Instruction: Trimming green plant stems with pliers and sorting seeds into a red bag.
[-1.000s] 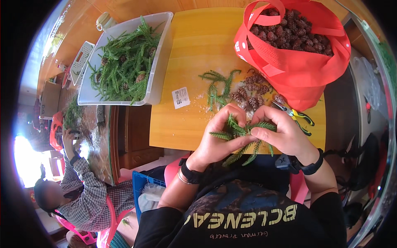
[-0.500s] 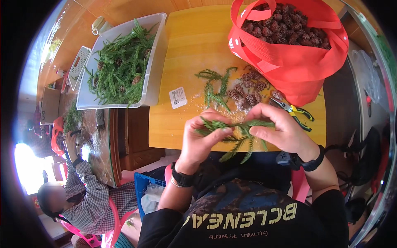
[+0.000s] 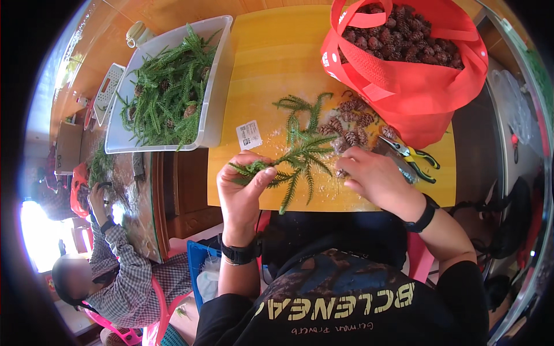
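Note:
My left hand point(image 3: 241, 187) is closed on a green artificial pine sprig point(image 3: 300, 164), pinching it by its stem end. The sprig's needled branches fan out to the right over the table's near edge. At the right of the sprig, my right hand point(image 3: 372, 177) is closed, its thumb and fingertips round a small brown pine cone point(image 3: 341, 173), mostly hidden by the fingers. Just beyond that hand lies a loose group of brown pine cones point(image 3: 349, 118). Another green sprig point(image 3: 294, 104) rests on the table to the left of them.
A clear plastic bin point(image 3: 216, 86) of green sprigs stands at the far left, a red bag point(image 3: 398, 86) of pine cones at the far right. Yellow-black pliers point(image 3: 416, 158) and a white label point(image 3: 249, 135) lie on the yellow table point(image 3: 271, 52). A co-worker point(image 3: 130, 288) sits left.
My hands have moved apart. The left has drawn left with the sprig; the right has let go of the sprig and now pinches a small pine cone.

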Motion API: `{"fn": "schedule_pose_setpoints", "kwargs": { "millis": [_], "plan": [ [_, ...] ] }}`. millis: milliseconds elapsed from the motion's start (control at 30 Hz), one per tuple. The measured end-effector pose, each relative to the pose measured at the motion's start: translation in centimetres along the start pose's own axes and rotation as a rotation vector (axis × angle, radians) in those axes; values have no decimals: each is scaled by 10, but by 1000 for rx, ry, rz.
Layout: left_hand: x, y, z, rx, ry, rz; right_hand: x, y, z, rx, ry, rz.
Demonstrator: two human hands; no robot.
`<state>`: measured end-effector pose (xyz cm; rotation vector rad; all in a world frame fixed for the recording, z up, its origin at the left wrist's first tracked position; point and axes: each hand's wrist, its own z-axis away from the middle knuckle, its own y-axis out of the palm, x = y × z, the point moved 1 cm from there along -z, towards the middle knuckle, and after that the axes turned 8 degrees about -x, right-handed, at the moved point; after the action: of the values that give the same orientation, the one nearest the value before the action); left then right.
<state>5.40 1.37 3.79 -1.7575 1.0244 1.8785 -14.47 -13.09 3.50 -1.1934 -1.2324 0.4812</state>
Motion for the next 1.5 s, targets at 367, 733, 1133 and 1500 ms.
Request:
{"fn": "schedule_pose_setpoints", "kwargs": {
  "millis": [367,733,1133,1500],
  "plan": [
    [7,19,3,9,96,13,6,-69,6,211,141,-611],
    [2,48,10,68,109,88,45,-47,7,-314,21,-492],
    [1,55,12,-24,257,6,51,-39,4,-570,-70,-342],
    [-2,64,15,45,216,87,60,-43,-1,-720,-81,-361]
  ]
}}
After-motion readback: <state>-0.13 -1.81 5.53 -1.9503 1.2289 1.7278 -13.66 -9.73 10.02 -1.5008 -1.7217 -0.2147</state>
